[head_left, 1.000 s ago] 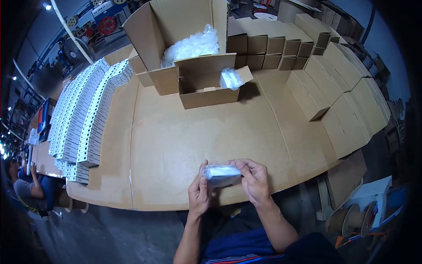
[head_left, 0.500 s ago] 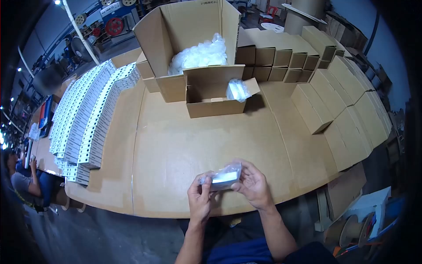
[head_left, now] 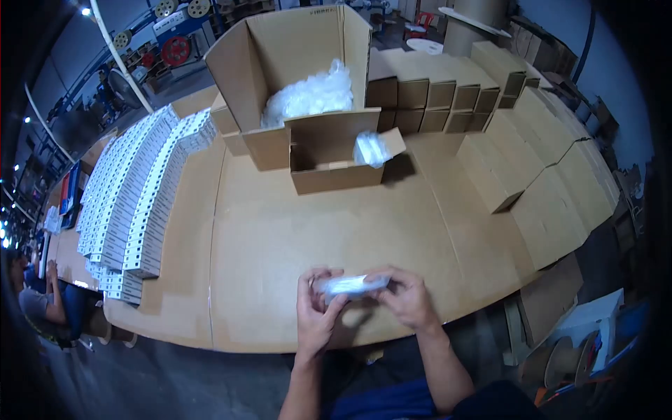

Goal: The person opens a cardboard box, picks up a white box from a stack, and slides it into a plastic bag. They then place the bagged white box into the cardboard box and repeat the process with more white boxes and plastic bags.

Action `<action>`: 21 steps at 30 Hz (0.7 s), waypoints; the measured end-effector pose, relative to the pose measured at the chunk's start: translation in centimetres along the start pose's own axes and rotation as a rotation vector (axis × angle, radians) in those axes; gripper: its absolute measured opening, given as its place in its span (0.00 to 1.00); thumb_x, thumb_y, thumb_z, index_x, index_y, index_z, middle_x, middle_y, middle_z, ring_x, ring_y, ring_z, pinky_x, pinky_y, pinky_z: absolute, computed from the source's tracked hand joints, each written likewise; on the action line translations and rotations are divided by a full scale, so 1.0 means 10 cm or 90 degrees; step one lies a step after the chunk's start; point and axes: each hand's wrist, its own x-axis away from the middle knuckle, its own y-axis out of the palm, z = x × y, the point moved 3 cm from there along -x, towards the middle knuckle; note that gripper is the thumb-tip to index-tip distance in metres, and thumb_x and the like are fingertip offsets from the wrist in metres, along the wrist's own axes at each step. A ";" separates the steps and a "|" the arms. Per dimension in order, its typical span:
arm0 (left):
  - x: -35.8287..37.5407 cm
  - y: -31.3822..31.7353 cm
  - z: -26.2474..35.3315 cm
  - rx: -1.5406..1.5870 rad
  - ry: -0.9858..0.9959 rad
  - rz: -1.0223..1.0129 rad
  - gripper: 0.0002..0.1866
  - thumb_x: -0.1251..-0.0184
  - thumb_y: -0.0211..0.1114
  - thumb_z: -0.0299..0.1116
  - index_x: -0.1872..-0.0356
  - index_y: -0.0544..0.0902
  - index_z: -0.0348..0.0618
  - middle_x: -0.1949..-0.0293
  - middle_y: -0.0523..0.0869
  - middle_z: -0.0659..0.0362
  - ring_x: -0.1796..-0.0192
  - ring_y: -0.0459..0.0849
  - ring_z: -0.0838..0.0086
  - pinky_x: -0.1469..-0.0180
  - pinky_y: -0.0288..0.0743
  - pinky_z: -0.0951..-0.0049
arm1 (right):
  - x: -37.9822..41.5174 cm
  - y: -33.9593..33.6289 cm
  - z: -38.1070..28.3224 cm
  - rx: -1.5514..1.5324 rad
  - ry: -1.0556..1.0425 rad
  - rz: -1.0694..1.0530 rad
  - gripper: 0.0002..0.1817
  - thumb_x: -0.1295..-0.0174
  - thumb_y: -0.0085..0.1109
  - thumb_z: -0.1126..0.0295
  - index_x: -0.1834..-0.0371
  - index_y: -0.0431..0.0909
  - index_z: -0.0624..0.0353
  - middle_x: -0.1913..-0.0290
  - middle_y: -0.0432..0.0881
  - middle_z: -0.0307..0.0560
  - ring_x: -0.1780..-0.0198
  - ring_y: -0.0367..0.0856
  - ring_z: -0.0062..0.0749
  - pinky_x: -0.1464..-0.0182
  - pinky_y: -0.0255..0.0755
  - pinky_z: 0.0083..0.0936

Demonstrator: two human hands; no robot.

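Observation:
Between my two hands, over the near part of the table, is a small white item in a clear plastic bag, blurred by motion. My left hand is closed on its left end, thumb in front. At the other end, my right hand pinches the plastic with thumb and fingers. What lies inside the bag I cannot make out. Farther off, a small open carton stands on the table, with another clear plastic-wrapped item at its right end, by the flap.
Behind the small carton stands a large open box holding a heap of clear plastic bags. Stacked white boxes line the left side. Brown cartons are piled on the right and back. A person sits at far left.
The bagged item has turned more level between my hands, and my right fingers have closed onto its end. The view has shifted slightly.

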 end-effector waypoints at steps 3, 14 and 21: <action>-0.01 -0.07 -0.10 -0.069 -0.031 -0.030 0.14 0.20 0.61 0.27 0.38 0.79 0.37 0.49 0.86 0.57 0.46 0.83 0.76 0.43 0.79 0.72 | -0.03 0.02 0.03 -0.038 0.023 0.020 0.10 0.34 0.66 0.85 0.51 0.86 0.68 0.50 0.88 0.47 0.49 0.83 0.23 0.44 0.78 0.20; -0.12 -0.07 0.03 -0.014 -0.052 0.108 0.13 0.17 0.60 0.37 0.52 0.87 0.37 0.57 0.88 0.60 0.53 0.84 0.80 0.49 0.77 0.77 | -0.16 -0.06 -0.19 0.034 -0.148 0.090 0.09 0.36 0.72 0.74 0.54 0.89 0.65 0.42 0.86 0.58 0.40 0.84 0.34 0.35 0.74 0.31; -0.18 -0.25 -0.11 0.042 -0.063 0.095 0.10 0.15 0.56 0.40 0.57 0.76 0.46 0.63 0.85 0.62 0.65 0.82 0.83 0.64 0.79 0.78 | -0.24 0.01 -0.18 0.230 -0.047 -0.037 0.18 0.46 0.79 0.76 0.51 0.90 0.61 0.51 0.92 0.52 0.46 0.89 0.37 0.41 0.80 0.29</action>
